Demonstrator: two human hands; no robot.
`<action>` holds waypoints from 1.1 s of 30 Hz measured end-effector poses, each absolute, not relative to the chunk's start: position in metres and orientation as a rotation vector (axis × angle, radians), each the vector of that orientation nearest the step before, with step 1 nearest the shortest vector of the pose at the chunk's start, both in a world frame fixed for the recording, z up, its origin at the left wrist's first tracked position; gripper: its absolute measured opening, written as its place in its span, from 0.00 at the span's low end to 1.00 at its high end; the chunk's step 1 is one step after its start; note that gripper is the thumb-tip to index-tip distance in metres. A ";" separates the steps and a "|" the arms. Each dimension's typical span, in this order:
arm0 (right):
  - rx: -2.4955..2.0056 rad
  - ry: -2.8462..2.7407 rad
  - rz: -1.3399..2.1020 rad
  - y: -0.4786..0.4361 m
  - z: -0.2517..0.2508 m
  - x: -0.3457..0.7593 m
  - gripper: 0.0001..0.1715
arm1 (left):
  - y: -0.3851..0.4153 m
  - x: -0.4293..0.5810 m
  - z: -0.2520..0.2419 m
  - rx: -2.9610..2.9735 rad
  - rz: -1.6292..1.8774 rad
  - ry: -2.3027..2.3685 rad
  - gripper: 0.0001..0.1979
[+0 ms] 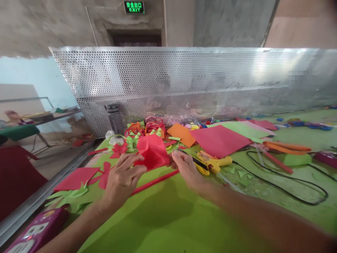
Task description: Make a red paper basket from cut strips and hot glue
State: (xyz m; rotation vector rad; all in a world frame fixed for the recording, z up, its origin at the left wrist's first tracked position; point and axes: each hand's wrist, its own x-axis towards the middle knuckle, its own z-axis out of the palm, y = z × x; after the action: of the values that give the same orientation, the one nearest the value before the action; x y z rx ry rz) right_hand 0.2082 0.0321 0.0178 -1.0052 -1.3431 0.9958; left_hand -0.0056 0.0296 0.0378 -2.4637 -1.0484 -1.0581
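A folded red paper piece [152,151] sits just above the green table [163,218], held between both hands. My left hand [122,177] pinches its lower left edge with curled fingers. My right hand [185,168] grips its right edge with the fingers closed. A thin red paper stick [155,181] lies on the table under the hands. A yellow glue gun [214,163] and a yellow cutter [198,165] lie just right of my right hand.
Red, orange and green paper sheets [219,140] and cut paper shapes [131,138] cover the table's far side. A black cable [286,189] loops at right. Orange scissors [286,147] lie further right. A perforated metal screen [184,84] stands behind. A purple box [37,230] sits at the near left.
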 end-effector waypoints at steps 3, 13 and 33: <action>-0.973 -1.428 0.957 0.030 0.023 0.208 0.18 | 0.024 -0.007 0.036 -2.439 -1.086 -0.903 0.08; -1.022 -1.608 0.817 0.032 0.020 0.210 0.12 | 0.016 -0.004 0.033 -2.577 -1.083 -0.893 0.08; -0.964 -1.682 0.761 0.012 0.025 0.204 0.14 | 0.004 0.018 0.021 -2.916 -1.233 -1.469 0.13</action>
State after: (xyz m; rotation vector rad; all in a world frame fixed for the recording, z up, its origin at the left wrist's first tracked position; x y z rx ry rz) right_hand 0.2038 0.0119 0.0251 -0.9638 -1.6824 0.7615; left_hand 0.0185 0.0043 0.0213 -2.9165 -1.4685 -1.2333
